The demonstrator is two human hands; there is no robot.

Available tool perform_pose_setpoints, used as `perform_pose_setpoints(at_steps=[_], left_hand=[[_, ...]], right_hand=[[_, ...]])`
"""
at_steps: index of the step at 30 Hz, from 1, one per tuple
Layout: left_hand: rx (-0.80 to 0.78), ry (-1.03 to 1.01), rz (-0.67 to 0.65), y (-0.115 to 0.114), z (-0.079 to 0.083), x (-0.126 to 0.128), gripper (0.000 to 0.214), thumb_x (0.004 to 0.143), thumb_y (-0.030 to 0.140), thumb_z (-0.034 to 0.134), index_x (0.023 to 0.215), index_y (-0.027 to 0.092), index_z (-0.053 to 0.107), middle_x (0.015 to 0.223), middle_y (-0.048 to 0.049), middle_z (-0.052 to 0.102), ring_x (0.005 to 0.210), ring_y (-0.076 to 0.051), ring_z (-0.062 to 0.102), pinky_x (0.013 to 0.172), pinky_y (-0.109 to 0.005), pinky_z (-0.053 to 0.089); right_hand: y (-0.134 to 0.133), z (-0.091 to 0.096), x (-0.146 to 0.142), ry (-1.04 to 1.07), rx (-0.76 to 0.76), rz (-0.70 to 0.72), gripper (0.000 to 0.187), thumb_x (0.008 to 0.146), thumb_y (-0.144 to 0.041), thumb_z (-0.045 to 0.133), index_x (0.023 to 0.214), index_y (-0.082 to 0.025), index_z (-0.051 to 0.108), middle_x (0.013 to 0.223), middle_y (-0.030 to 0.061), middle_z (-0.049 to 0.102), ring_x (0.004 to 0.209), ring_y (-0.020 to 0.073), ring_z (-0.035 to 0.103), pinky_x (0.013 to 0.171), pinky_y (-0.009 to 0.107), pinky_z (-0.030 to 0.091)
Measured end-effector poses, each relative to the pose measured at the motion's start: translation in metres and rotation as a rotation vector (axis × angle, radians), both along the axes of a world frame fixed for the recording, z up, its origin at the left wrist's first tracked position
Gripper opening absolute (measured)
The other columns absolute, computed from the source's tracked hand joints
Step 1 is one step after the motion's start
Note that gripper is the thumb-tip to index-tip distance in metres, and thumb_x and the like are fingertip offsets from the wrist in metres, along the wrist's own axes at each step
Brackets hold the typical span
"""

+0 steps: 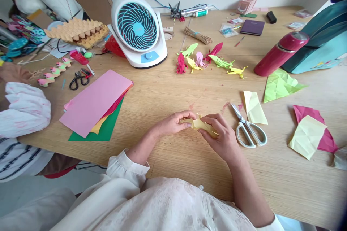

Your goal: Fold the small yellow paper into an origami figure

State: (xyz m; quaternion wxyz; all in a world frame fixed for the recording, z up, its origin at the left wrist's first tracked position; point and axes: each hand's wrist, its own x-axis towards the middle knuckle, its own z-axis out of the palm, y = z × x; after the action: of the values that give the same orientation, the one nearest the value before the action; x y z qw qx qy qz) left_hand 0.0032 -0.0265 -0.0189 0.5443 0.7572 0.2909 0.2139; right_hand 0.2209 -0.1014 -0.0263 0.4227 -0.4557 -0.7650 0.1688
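Observation:
Between my two hands, just above the table, is a folded piece of pale yellow paper [201, 124]. My left hand [177, 122] pinches its left end between thumb and fingers. On its right side my right hand [219, 133] grips it, with the fingers curled over and hiding part of it. White-handled scissors [248, 130] lie slightly open just right of my right hand. Beyond them rests a creased pale yellow paper sheet [255, 107]. Farther back sit several folded paper figures [199, 59] in red, green, yellow and pink.
A white fan [138, 30] stands at the back left. Stacked coloured paper [99, 103] lies left, near black-handled snips [80, 78] and a co-worker's sleeve [27, 110]. At right are a red thermos [282, 53], a teal bag [320, 39], creased green paper [280, 86] and loose sheets [307, 137].

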Motion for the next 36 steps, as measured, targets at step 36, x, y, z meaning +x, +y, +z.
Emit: perform_pose_setpoints(at_steps=[36], left_hand=[[-0.147,-0.124,0.215,-0.009,-0.013,0.019,0.029,0.082,0.044,0.073,0.083,0.015,0.073,0.080,-0.0011,0.063,0.077,-0.012,0.055,0.077,-0.026,0.044]], right_hand=[[-0.001,-0.003,-0.005,-0.017,0.001,-0.020,0.027,0.095,-0.021,0.058,0.122,-0.025,0.057,0.109,0.0094,0.062,0.097,0.0220,0.066,0.083,0.038,0.057]])
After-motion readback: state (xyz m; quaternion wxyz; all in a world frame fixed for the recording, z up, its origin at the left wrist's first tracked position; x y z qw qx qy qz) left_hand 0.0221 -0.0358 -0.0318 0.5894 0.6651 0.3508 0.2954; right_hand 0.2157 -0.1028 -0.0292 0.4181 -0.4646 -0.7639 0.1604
